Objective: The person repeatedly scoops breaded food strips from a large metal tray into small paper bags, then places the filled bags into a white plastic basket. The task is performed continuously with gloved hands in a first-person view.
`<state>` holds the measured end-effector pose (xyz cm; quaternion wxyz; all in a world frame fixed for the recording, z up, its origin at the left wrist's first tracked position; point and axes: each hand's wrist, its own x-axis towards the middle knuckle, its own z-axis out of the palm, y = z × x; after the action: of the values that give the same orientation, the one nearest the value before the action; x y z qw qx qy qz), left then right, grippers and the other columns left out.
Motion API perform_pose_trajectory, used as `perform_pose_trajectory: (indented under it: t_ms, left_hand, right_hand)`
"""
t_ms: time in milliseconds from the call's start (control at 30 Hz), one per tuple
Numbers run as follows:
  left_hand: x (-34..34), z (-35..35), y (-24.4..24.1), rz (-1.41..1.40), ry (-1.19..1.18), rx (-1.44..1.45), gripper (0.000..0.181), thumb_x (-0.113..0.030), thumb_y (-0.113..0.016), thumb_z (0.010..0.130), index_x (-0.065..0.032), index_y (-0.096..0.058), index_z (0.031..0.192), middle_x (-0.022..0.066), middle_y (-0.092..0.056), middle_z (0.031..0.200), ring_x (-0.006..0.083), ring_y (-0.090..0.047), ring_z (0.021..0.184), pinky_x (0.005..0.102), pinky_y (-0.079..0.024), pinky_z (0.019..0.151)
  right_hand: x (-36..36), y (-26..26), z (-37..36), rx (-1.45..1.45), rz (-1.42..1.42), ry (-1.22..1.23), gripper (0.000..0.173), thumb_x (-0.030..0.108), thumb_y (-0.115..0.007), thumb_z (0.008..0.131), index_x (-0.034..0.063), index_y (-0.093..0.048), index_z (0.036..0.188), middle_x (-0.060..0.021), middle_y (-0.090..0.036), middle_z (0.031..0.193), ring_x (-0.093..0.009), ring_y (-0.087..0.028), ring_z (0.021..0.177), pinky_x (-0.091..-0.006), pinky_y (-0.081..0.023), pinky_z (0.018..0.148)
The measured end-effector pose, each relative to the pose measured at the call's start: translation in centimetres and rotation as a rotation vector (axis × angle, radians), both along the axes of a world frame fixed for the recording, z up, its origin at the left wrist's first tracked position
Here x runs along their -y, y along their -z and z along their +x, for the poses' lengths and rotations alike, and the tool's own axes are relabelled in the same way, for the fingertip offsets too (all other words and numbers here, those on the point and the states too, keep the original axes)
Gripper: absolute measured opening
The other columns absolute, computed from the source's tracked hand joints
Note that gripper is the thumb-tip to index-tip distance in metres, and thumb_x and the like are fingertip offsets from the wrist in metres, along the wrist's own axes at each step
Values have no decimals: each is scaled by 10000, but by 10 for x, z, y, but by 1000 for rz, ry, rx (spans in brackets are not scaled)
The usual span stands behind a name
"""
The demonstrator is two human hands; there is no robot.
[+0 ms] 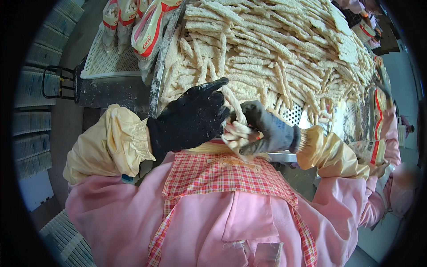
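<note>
My left hand [195,115], in a black glove, pinches the upper end of a pale, crumb-coated food stick [235,104]. The stick slants down to the mouth of a clear plastic bag [245,155] held in front of my apron. Several similar sticks [236,135] show inside that bag, their ends bunched toward its opening. My right hand [265,128], gloved in grey, grips the bag's side near the mouth; motion blurs it slightly. Part of the bag is hidden behind both gloves. Just beyond my hands lies a large heap of coated sticks [267,60].
Filled bags with red bands [150,40] stand at the left on a white plastic mesh tray [110,68]. A metal rim [163,63] edges the heap's table. Stacked crates [33,133] line the far left. Another person's pink sleeve [391,133] and more bags [378,123] are at right.
</note>
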<state>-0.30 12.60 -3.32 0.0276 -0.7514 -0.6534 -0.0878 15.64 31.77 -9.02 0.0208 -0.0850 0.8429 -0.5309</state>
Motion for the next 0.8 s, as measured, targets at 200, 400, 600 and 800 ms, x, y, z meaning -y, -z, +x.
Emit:
perform_pose_trajectory:
  t_ms: [200,400,600,800]
  left_hand:
    - [8,-7,-25,67,81,-24,220,-137,-594,758,-4,-594,932,129,-496,901,289,-483,934,460,-373,1038]
    - [12,-4,-13,104,58,0,226,-178,-645,671,-16,-600,822,132,-531,809,336,-570,915,471,-446,953]
    - [25,-17,-6,276,120,-184,382,-233,-661,618,9,-622,910,216,-573,1093,391,-547,1104,513,-450,974]
    - [20,-14,17,189,428,-291,414,-238,-625,671,-8,-632,1015,182,-589,1127,317,-587,1051,469,-478,976]
  right_hand:
    - [-26,-68,6,431,639,-87,530,358,-690,799,25,-418,1108,-190,-623,818,-396,-630,816,-459,-494,678]
    - [-15,-58,-15,488,760,-182,444,244,-669,799,23,-494,1143,-191,-657,837,-320,-670,785,-401,-538,694]
    - [-73,-55,27,186,-126,341,635,228,-709,807,34,-414,1334,-200,-589,1143,-286,-586,1052,-423,-479,906]
    - [-101,80,120,376,752,144,1286,548,-812,529,58,-106,1486,-313,-197,1455,-472,-214,1347,-547,-182,1102]
